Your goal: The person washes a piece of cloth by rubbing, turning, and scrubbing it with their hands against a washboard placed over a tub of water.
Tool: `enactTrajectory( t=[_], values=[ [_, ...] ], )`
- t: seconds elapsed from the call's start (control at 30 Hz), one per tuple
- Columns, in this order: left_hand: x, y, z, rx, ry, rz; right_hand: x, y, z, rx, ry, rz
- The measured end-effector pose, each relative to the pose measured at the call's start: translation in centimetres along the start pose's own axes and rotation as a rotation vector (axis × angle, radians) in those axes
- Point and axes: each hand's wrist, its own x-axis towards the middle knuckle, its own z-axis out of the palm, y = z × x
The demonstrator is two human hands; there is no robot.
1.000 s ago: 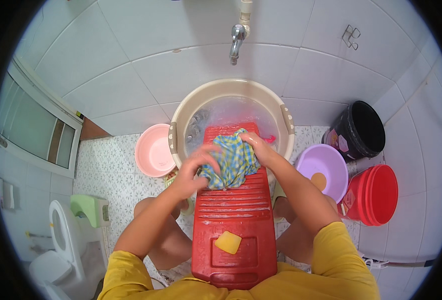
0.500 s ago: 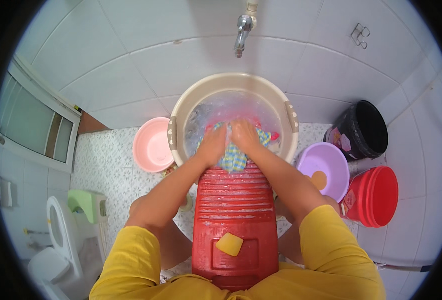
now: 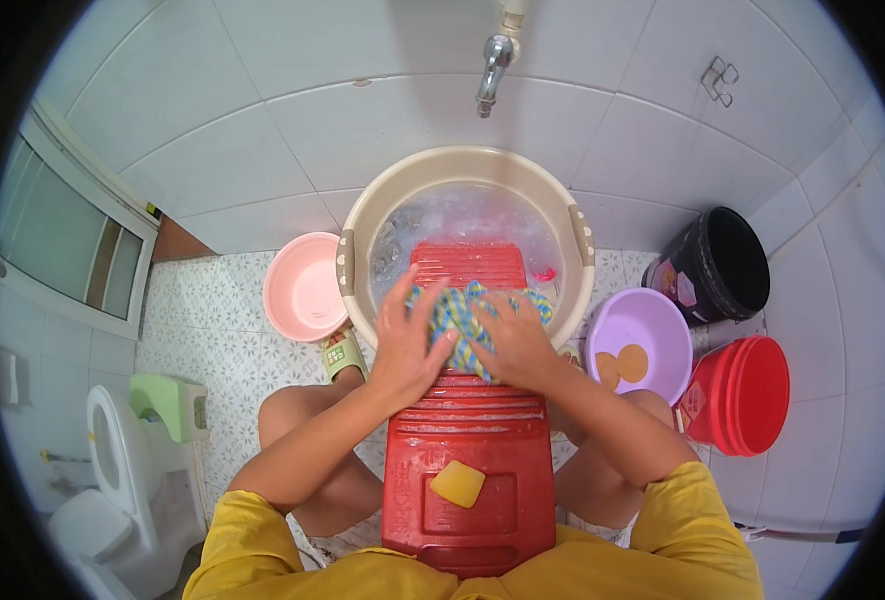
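Note:
A wet blue, yellow and white checked cloth [image 3: 454, 318] lies bunched across the ridges of a red washboard [image 3: 470, 400]. Spread fingers of my left hand [image 3: 409, 345] touch the cloth's left side, thumb pointing inward. On the cloth's right side rests my right hand [image 3: 517, 340], its fingers apart and slightly blurred. The board's far end dips into a large cream basin [image 3: 462, 158] of sudsy water. A yellow bar of soap [image 3: 458, 484] sits on the board's near, smooth end. Something bright pink [image 3: 543, 274] shows in the water beside the board.
A pink basin [image 3: 302, 290] stands left of the big basin. On the right are a purple basin [image 3: 652, 325] with tan round shapes in it, a black bucket [image 3: 727, 265] and a red bucket [image 3: 752, 395]. A tap [image 3: 494, 70] juts from the tiled wall above.
My hands have come back toward me with the checked cloth, from the water onto the washboard. Their fingers have spread from a closed grip. The board's far ridges are now uncovered.

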Motion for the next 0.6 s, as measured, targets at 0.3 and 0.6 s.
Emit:
enactTrajectory(
  t=[0.3, 0.6],
  values=[
    [7.2, -10.7, 6.7, 0.399, -0.309, 0.043, 9.1, 5.8, 3.6, -0.276, 0.169, 0.059],
    [15.7, -10.2, 4.6, 0.481, -0.003, 0.308, 14.5, 10.9, -1.0, 0.004, 0.622, 0.140]
  ],
)
